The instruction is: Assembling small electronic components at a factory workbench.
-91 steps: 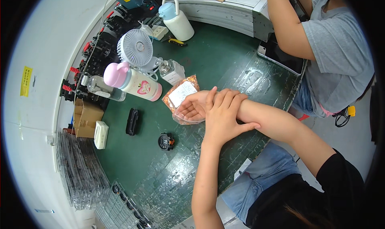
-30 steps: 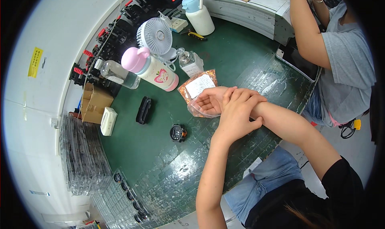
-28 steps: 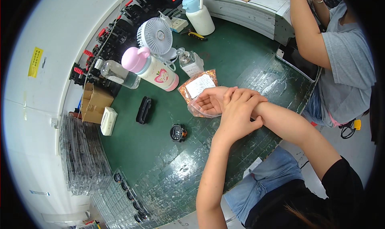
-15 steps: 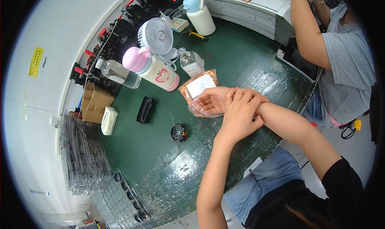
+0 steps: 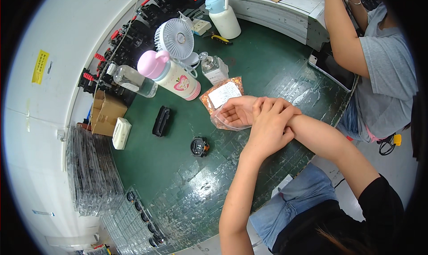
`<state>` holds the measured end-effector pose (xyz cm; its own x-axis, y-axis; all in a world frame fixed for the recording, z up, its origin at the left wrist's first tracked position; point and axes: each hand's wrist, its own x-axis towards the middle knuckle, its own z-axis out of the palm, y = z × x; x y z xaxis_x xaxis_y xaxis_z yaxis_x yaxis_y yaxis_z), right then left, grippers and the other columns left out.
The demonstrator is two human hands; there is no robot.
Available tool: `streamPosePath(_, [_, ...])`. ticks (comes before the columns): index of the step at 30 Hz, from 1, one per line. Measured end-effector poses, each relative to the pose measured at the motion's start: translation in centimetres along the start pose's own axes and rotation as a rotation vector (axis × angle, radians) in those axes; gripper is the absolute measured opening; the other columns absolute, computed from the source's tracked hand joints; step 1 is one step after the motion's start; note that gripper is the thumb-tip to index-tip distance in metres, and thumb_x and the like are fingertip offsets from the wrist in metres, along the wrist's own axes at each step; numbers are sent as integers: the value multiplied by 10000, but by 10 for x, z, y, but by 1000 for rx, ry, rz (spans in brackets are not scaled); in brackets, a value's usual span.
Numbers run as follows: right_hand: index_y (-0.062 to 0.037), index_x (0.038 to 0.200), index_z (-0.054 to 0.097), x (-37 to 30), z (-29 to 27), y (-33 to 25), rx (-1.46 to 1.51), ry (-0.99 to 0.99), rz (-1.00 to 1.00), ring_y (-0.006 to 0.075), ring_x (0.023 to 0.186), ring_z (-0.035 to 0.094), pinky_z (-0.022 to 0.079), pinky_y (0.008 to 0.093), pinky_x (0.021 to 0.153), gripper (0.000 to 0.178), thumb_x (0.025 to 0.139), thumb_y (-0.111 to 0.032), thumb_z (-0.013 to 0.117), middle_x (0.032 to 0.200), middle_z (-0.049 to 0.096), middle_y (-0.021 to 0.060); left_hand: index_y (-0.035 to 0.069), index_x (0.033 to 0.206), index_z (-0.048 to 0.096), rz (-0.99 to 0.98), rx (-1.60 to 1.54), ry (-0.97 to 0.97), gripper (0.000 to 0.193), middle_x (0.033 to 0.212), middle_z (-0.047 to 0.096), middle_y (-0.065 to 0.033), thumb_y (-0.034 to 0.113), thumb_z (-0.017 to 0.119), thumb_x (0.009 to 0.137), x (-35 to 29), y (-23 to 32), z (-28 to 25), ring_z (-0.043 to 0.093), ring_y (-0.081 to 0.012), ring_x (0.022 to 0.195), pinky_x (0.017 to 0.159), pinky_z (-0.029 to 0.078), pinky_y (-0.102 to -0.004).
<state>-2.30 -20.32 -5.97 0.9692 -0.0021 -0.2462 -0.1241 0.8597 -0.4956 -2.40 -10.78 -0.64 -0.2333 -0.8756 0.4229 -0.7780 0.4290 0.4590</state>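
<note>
My left hand [image 5: 273, 124] lies across my right wrist, its fingers and thumb wrapped round it. Palm up, my right hand [image 5: 240, 112] rests with loosely curled fingers and nothing in them. It is over the lower edge of a clear plastic bag [image 5: 224, 94] of small orange-brown parts, with a white label. Left of the hands, a round black watch body [image 5: 199, 146] with an orange detail lies on the green table. Beyond it is a narrow black holder [image 5: 161, 121].
A pink-lidded bottle [image 5: 171, 76], a white fan [image 5: 175, 38], a glass pump bottle [image 5: 214, 69] and a clear bottle [image 5: 131, 81] stand farther back. Stacked clear trays [image 5: 93, 170] are at left. A co-worker's arm [image 5: 343, 41] and a phone [image 5: 332, 70] are at right.
Both hands stay in the same hold. The whole view has shifted very slightly; nothing on the table has visibly moved.
</note>
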Motion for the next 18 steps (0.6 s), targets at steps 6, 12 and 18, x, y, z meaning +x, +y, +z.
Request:
streamPosePath(6, [-36,951,596,-2,6,-1,-21,27,-24,83,734,609,536,218,715,176,894,-180,514,829,628,9,124,925,623,6,-15,-4,334,940,535,-41,53,595,599,1,0,-1,474,-248,1000,984,267,-443])
streamPosePath(12, [-32,962,591,-6,10,-3,-19,25,0,86,734,610,537,226,719,189,897,-188,505,832,632,14,123,909,624,4,-14,-3,323,934,536,-40,49,598,596,0,-1,-1,474,-248,995,990,265,-449])
streamPosePath(18, [-16,994,583,0,2,0,7,30,-5,97,751,607,540,234,729,217,904,-189,488,853,629,21,126,918,622,6,-8,-23,327,943,540,-38,57,595,600,0,1,-2,476,-244,1008,1012,253,-460])
